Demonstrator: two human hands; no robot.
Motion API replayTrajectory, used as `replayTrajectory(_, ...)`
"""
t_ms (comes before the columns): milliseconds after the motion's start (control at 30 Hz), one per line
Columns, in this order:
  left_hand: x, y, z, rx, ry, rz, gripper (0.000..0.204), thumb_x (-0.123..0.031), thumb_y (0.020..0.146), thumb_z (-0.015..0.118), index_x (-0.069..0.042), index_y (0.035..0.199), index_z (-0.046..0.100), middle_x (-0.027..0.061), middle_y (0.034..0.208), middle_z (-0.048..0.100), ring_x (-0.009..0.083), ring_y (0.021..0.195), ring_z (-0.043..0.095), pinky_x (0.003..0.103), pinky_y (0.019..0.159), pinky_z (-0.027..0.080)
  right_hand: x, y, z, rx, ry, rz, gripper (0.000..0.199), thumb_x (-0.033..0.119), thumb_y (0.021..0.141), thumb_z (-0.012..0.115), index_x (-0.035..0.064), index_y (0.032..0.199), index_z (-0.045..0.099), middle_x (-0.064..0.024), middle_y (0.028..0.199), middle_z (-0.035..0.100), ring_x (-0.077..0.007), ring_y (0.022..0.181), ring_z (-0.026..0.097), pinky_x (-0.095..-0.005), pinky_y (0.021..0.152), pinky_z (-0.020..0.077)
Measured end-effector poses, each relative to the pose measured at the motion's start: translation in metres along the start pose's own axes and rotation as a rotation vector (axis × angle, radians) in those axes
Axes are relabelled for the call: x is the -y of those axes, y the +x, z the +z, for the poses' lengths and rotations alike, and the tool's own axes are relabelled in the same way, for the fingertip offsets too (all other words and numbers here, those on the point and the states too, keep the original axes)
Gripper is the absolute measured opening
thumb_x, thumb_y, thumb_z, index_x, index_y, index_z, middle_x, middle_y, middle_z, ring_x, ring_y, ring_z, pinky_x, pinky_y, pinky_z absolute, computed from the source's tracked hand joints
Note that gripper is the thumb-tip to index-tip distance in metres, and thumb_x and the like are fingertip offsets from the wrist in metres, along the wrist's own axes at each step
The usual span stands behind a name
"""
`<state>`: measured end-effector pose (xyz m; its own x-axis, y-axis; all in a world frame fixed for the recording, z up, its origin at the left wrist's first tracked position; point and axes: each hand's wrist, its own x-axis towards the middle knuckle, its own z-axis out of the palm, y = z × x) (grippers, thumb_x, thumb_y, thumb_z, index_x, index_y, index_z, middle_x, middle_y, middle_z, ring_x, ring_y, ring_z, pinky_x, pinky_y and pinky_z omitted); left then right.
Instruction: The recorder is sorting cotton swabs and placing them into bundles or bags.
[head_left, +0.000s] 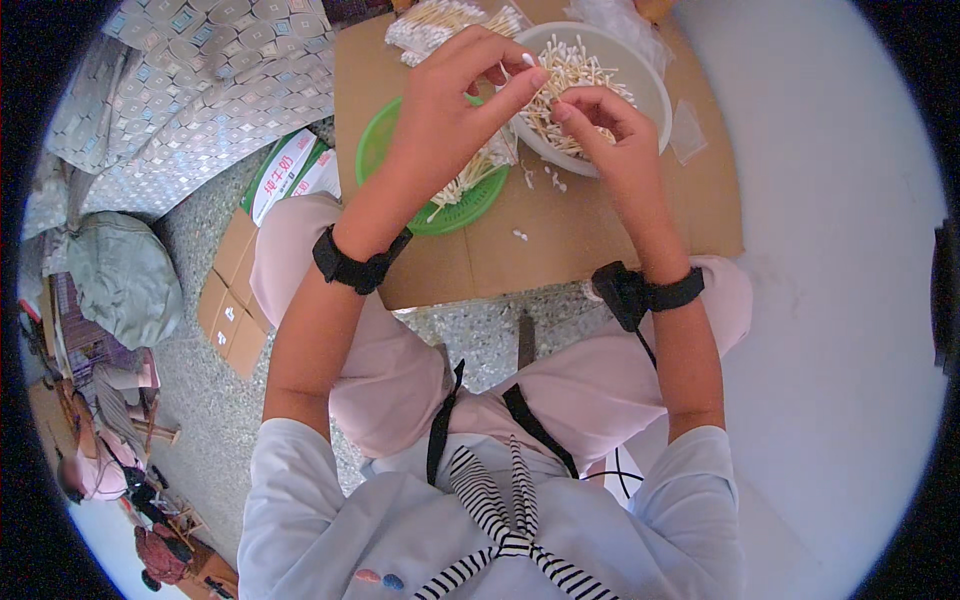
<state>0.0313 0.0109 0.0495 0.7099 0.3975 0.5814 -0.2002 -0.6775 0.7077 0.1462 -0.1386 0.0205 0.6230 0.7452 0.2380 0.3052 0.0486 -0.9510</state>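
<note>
Well, my left hand (pixel 445 95) is raised over the near edge of the swabs, thumb and forefinger brought together on a single cotton swab (pixel 528 60), of which I can make out little more than the white tip. My right hand (pixel 618 138) is just beside it, fingers curled and thumb close to the forefinger; I cannot tell whether anything is pinched there. Below both is the pale bowl (pixel 660 112), full of loose swabs (pixel 585 70) lying every which way, part of them covered by my fingers. My left wrist and hand hide much of the green basket (pixel 370 145), though a bunch of swabs (pixel 468 178) shows in it, heads partly covered by clear plastic. Beyond my knuckles, a white-tipped pile (pixel 430 28) is cut short by the picture's upper edge, as is a crumpled clear bag (pixel 625 28). Small white bits (pixel 520 235) lie on the cardboard (pixel 580 245), too tiny to identify
</note>
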Motion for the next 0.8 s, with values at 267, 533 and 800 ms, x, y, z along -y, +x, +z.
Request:
replayTrajectory(267, 0.001, -0.0009, -0.0013, 0.03, -0.016, 0.028, 0.011, -0.012, 0.082, 0.067, -0.005, 0.091, 0.068, 0.0039, 0.087, 0.064, 0.0132, 0.071, 0.059, 0.025, 0.062, 0.046, -0.001, 0.0005, -0.0005, -0.162, 0.213, 0.008, 0.012, 0.011, 0.087, 0.068, 0.0034, 0.096, 0.067, -0.0038, 0.088, 0.069, -0.0097, 0.074, 0.063, -0.0217, 0.068, 0.0499)
replayTrajectory(533, -0.0031, -0.0013, -0.0029, 0.175, -0.054, -0.084, 0.017, -0.015, 0.087, 0.066, -0.008, 0.102, 0.069, 0.0017, 0.099, 0.068, 0.0122, 0.085, 0.061, 0.024, 0.069, 0.044, 0.0, 0.0016, -0.0042, -0.225, 0.304, -0.012, 0.018, 0.009, 0.088, 0.066, 0.0022, 0.105, 0.064, -0.0062, 0.092, 0.07, -0.0064, 0.063, 0.057, -0.02, 0.054, 0.0449)
replayTrajectory(800, -0.0011, -0.0015, -0.001, 0.168, -0.011, -0.044, 0.017, -0.015, 0.086, 0.068, -0.008, 0.102, 0.07, 0.0015, 0.09, 0.065, 0.0113, 0.079, 0.059, 0.025, 0.069, 0.045, 0.0006, 0.0013, -0.0046, -0.198, 0.328, -0.037, 0.019, 0.008, 0.087, 0.067, 0.002, 0.105, 0.065, -0.0041, 0.09, 0.069, -0.0055, 0.061, 0.054, -0.0198, 0.052, 0.0424)
